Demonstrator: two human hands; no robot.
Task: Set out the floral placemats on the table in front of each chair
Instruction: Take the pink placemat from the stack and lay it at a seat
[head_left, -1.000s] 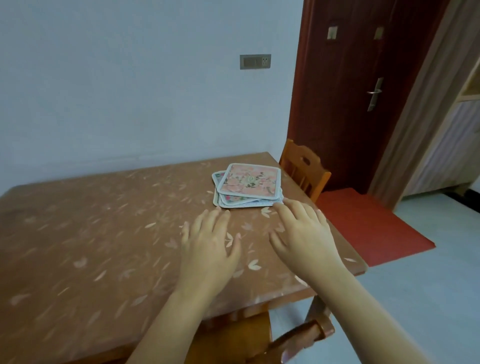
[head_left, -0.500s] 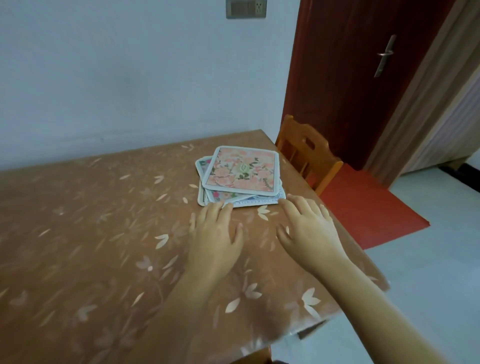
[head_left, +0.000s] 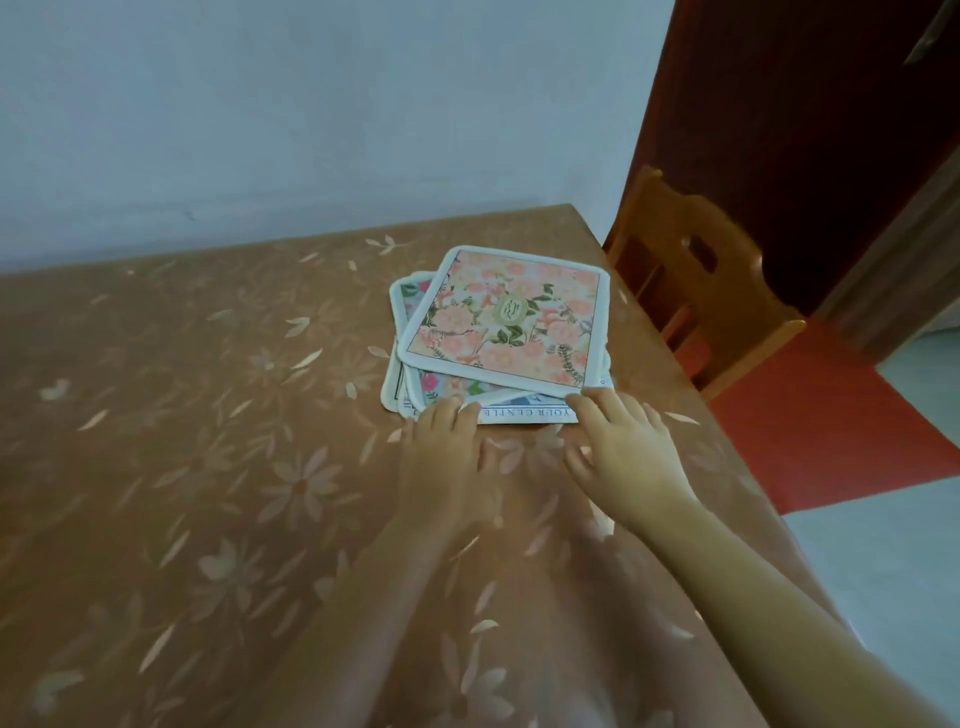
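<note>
**Both hands at the near edge of the stack, nothing lifted yet**

Table (head_left: 208, 415) wore a brown flowered cloth; a wooden chair (head_left: 691, 291) stood off its 2 o'clock side. The stack of floral placemats (head_left: 498, 332) lay fanned and untidy toward 1 o'clock, near that chair; none was set out. Left hand (head_left: 447, 457) and right hand (head_left: 623, 452) lay flat with fingers straight; tips touched the stack's 6 o'clock edge; neither gripped anything. Judged best: left pins the lower mats; right slips under the top mat alone; lift it level.

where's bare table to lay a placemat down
Bare table runs left of the placemat stack back to the wall, and near, left of the left hand. Crowded at the right edge by the chair: stack, left hand and right hand fill it.
</note>
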